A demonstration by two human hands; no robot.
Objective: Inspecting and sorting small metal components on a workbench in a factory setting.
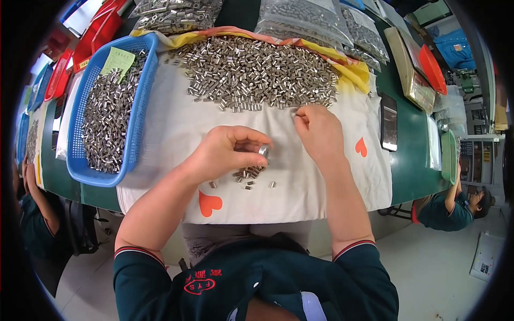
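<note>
Between the thumb and fingers of my left hand (225, 152) is a round, shiny metal piece (264, 150), held above the cloth. Below that hand lies a small heap of short metal cylinders (247, 174), with a few loose ones around it. My right hand (318, 128) is at the near edge of a large pile of metal cylinders (257, 72). Its thumb and index finger are pinched at a small metal cylinder (294, 111), mostly covered by the fingertips. The white cloth (166, 139) with red hearts lies under both hands.
A blue plastic basket (101, 179) full of similar cylinders stands at the left, a green note (119, 60) on top. Bags of metal parts (302, 18) lie behind the pile. At the right are a phone (389, 120) and a red tray (431, 69). Co-workers sit at both sides.
</note>
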